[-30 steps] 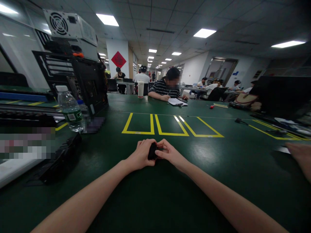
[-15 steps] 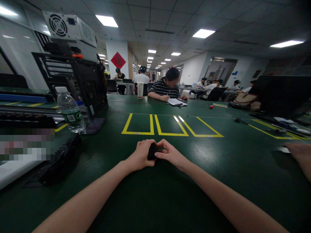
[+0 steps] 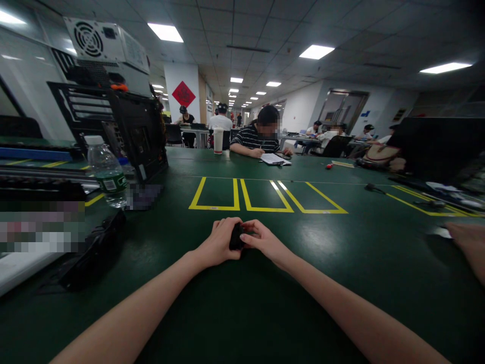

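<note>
A small black object (image 3: 235,237) with a boxy outline is held just above or on the green table (image 3: 242,313); its kind cannot be made out. My left hand (image 3: 217,242) wraps round it from the left, thumb below and fingers over the top. From the right, my right hand (image 3: 261,238) meets it with thumb and fingertips bent together at its edge. Part of the object is hidden behind the fingers of both hands.
Yellow tape outlines (image 3: 269,210) mark the table ahead. At left stand a water bottle (image 3: 108,172), a computer case (image 3: 138,136) and a black strap-like item (image 3: 93,247). A person (image 3: 253,134) writes opposite; another person's hand (image 3: 468,242) rests at right.
My right hand's fingertips have shifted slightly against the black object's right edge. My left hand keeps its hold, and the view has moved very little.
</note>
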